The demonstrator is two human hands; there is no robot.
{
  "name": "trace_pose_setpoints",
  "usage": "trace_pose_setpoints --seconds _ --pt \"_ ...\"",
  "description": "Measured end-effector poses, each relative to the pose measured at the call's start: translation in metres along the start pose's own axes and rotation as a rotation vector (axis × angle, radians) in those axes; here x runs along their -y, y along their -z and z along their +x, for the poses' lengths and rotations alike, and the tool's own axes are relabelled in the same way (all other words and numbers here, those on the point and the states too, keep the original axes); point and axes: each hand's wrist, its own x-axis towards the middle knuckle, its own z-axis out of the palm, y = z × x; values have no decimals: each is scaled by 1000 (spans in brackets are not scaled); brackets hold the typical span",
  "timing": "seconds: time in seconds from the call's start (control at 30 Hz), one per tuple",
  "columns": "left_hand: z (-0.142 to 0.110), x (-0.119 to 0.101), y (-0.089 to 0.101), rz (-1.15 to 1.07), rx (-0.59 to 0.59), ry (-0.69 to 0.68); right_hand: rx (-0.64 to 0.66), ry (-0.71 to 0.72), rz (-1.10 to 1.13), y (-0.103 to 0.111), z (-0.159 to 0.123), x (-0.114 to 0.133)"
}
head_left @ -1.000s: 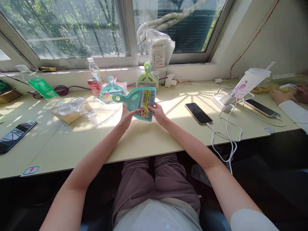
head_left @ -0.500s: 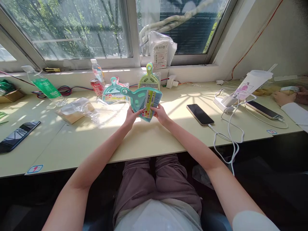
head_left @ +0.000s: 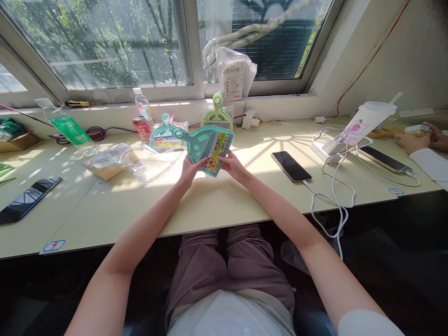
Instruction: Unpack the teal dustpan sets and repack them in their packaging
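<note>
Between both hands, above the table, is a teal dustpan and brush set (head_left: 199, 145) with a yellow printed label, tilted so its handle points to the upper left. My left hand (head_left: 190, 169) grips its lower left edge, thumb on the front. On the lower right side my right hand (head_left: 232, 165) pinches the bristle and label end. Behind it, a green dustpan set (head_left: 217, 116) leans against the wall below the sill. To the left lie wrapped teal and pink dustpan sets (head_left: 165, 135).
Left on the table (head_left: 133, 214) are a dark phone (head_left: 28, 199), a paper packet with clear plastic (head_left: 112, 163), a green-labelled bottle (head_left: 70, 130) and a red can (head_left: 142, 128). Right are a charging phone (head_left: 291, 166), a white cup (head_left: 364, 122), tangled white cables (head_left: 338, 210) and another person's hands (head_left: 415, 141).
The dustpan set has shifted very slightly left in my hands, which keep the same grip. At the far right, the other person's hands have moved around a small object.
</note>
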Motion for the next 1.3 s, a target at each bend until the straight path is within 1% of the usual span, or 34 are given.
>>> trace_pose_setpoints --seconds 0.13,0.23,0.33,0.4,0.5,0.57,0.63,0.77,0.83,0.97,1.0,1.07,1.2,1.3 --pt "1 2 0 -11 -11 -16 23 -17 -4 2 1 0" --pt "3 2 2 -11 -35 -26 74 -80 -50 5 2 2" --pt "7 2 5 38 -25 -70 109 -130 -104 9 3 2" --pt "9 2 8 77 0 -102 92 -129 -120 10 4 1" --pt "10 2 10 97 23 -117 32 -137 -126 11 6 -1" --pt "10 2 10 88 29 -105 -10 -141 -142 12 7 -1" --pt "10 3 10 65 34 -57 -30 -136 -169 11 7 0" --pt "11 3 12 10 40 43 -7 -132 -189 8 4 2" --pt "10 1 13 -2 70 43 -4 -124 -173 6 3 3" --pt "7 -4 13 13 230 28 -55 -101 -140 4 3 2" --pt "7 -4 13 25 251 29 -68 -99 -143 4 3 2" --pt "7 -3 13 40 238 35 -84 -99 -161 3 2 2" --pt "10 2 12 5 147 40 -66 -116 -196 0 0 4" --pt "12 5 12 3 134 57 -61 -117 -202 -1 -1 4"
